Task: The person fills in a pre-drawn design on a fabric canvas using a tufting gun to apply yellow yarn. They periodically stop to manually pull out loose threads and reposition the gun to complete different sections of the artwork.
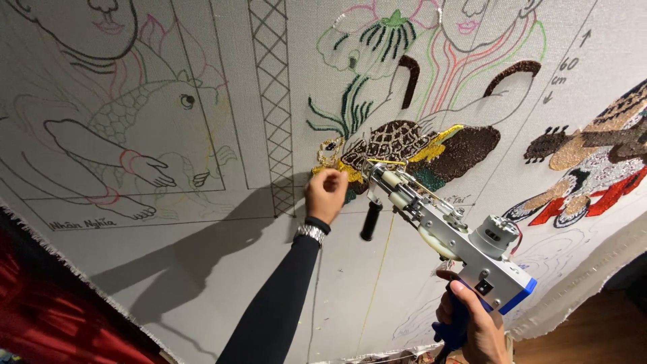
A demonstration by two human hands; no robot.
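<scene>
Against the stretched pale cloth the person worked with both hands raised. Their right hand was closed tight around the blue grip of a tufting gun, low and to the right. That tool's long axis ran on a slant, from the grey and blue motor housing near the hand up and leftward to its needle end, which met the cloth at the gold and brown tufted patch in the middle of the drawing. A black side handle hung down from the gun's front part, with nobody gripping it. A thin yellow yarn trailed down the cloth below it.

Their left hand, in a black sleeve with a metal wristwatch, was loosely curled with its fingertips pinched at the cloth just left of the needle end; whether it held a strand of yarn I could not make out. The needle tip itself was hard to see against the tufting. Most of the right hand's fingers were hidden behind the grip, and the wrist was cut off by the lower edge. Outlined figures on the cloth were cut off at the top.
</scene>
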